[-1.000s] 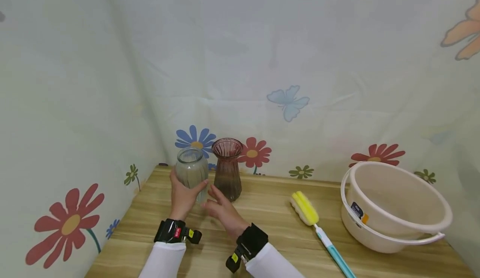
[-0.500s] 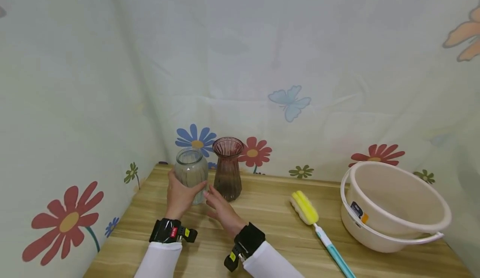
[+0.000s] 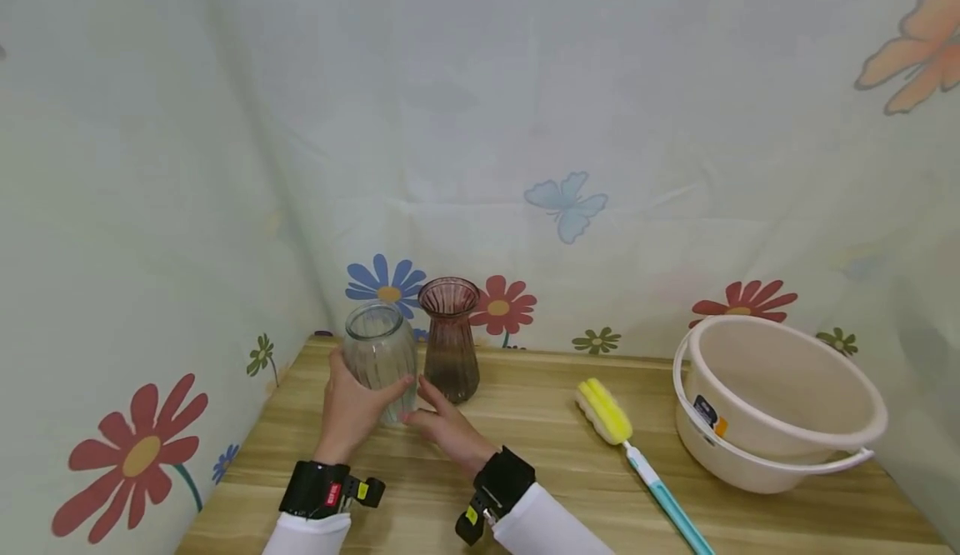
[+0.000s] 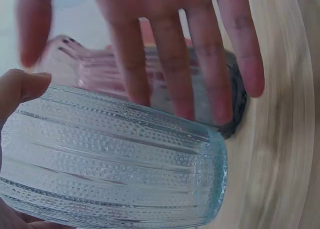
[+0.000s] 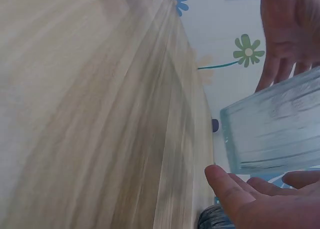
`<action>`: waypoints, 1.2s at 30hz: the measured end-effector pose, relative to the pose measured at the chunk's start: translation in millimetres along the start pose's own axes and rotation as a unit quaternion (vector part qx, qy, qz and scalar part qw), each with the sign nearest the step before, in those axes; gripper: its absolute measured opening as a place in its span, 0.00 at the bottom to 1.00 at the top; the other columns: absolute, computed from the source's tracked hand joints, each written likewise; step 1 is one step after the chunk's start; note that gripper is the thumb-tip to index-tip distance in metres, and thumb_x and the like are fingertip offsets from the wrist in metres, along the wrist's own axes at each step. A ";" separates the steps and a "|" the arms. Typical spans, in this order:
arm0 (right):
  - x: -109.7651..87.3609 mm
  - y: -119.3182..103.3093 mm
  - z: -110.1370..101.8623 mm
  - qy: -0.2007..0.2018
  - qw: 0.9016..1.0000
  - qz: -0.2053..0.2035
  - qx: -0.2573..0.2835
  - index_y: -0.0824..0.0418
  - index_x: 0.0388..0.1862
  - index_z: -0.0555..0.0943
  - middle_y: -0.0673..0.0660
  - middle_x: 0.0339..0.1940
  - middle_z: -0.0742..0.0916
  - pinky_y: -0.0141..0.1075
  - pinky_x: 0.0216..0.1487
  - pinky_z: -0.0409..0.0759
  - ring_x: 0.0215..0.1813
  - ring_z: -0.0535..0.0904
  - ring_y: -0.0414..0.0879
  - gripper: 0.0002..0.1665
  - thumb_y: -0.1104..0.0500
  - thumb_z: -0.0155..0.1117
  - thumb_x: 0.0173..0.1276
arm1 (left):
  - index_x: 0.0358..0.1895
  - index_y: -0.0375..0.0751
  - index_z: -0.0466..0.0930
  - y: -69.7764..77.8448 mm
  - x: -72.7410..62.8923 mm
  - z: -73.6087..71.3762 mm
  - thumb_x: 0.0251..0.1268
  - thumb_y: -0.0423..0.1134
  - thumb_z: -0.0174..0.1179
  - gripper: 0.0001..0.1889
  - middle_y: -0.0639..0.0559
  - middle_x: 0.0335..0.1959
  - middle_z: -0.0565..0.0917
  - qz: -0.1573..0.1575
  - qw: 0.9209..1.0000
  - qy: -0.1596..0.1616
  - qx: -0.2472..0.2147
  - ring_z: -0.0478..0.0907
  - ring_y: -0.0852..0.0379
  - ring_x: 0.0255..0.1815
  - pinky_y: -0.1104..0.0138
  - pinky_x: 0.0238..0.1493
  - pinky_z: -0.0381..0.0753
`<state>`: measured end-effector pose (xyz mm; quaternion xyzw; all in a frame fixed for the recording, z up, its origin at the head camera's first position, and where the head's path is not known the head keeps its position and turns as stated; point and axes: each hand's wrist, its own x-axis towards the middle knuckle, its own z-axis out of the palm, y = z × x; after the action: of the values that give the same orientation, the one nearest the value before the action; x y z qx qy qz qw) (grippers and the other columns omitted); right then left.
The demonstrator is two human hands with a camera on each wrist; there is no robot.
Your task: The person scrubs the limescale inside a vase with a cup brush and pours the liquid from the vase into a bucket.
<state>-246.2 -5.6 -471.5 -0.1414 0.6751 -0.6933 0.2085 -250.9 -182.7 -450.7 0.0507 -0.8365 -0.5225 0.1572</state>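
My left hand (image 3: 349,409) grips a clear ribbed glass vase (image 3: 381,363), its thumb across the near side. In the left wrist view the dotted, grooved wall of this glass vase (image 4: 115,156) fills the lower left. Its base shows raised off the wood and tilted in the right wrist view, where the glass vase (image 5: 275,126) lies between both hands. Beside its right side is my right hand (image 3: 452,438), fingers extended and spread, holding nothing. A second vase (image 3: 452,359), pink at the flared rim and smoky grey below, stands upright just behind the right fingertips.
A yellow sponge bottle brush (image 3: 606,412) with a teal and white handle lies right of the hands on the wooden table (image 3: 540,455). Further right stands a cream bucket (image 3: 735,455) with its handle down. A flowered curtain (image 3: 480,122) closes off the back and left.
The glass vase has come slightly nearer and tilted in the left hand, its base now off the table. The right hand stays close to its right side. The view has shifted a little.
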 end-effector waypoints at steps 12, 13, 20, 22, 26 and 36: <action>-17.8 10.6 -10.8 0.003 0.999 -0.032 -0.007 0.46 0.82 0.62 0.58 0.80 0.68 0.51 0.69 0.75 0.75 0.72 0.60 0.49 0.60 0.74 0.66 | 0.76 0.43 0.52 21.5 -37.5 5.8 0.45 0.58 0.83 0.60 0.37 0.71 0.72 0.015 0.998 -0.051 -0.022 0.74 0.35 0.70 0.38 0.66 0.75; -19.8 11.5 -12.0 0.001 0.999 -0.032 -0.010 0.46 0.81 0.62 0.58 0.80 0.68 0.52 0.69 0.75 0.74 0.72 0.60 0.49 0.60 0.74 0.65 | 0.76 0.43 0.52 22.1 -39.5 6.6 0.45 0.58 0.83 0.60 0.36 0.71 0.72 0.016 0.998 -0.054 -0.021 0.74 0.35 0.70 0.39 0.65 0.76; -34.3 13.0 -22.1 0.021 0.999 -0.010 -0.047 0.49 0.78 0.66 0.58 0.79 0.71 0.59 0.71 0.71 0.76 0.69 0.61 0.48 0.53 0.78 0.63 | 0.79 0.42 0.48 25.3 -52.7 14.3 0.45 0.59 0.82 0.63 0.35 0.76 0.67 0.018 0.995 -0.093 -0.025 0.69 0.34 0.74 0.36 0.70 0.70; -39.1 12.7 -24.7 0.024 0.998 -0.006 -0.050 0.52 0.79 0.65 0.59 0.78 0.72 0.57 0.70 0.72 0.76 0.69 0.61 0.49 0.53 0.79 0.62 | 0.79 0.42 0.49 25.6 -56.3 17.8 0.45 0.59 0.82 0.63 0.35 0.76 0.67 0.024 0.994 -0.103 -0.027 0.68 0.34 0.75 0.35 0.71 0.68; -47.6 13.9 -30.6 0.021 0.999 -0.010 -0.046 0.53 0.80 0.63 0.59 0.77 0.73 0.54 0.70 0.72 0.76 0.68 0.60 0.52 0.57 0.79 0.60 | 0.78 0.43 0.51 25.6 -63.2 26.1 0.44 0.59 0.82 0.62 0.37 0.75 0.69 0.043 0.991 -0.121 -0.027 0.70 0.35 0.74 0.34 0.71 0.68; -69.5 10.6 -45.2 0.022 0.998 -0.014 -0.058 0.50 0.78 0.63 0.54 0.75 0.75 0.49 0.71 0.72 0.74 0.69 0.53 0.52 0.58 0.80 0.59 | 0.78 0.51 0.53 30.2 -75.9 46.9 0.44 0.55 0.84 0.59 0.47 0.73 0.73 0.056 0.984 -0.152 -0.073 0.70 0.43 0.74 0.37 0.73 0.66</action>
<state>-206.1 67.4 -478.3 -0.1476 0.7165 -0.6588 0.1756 -191.6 -109.9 -458.8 -0.0877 -0.8117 -0.5744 0.0601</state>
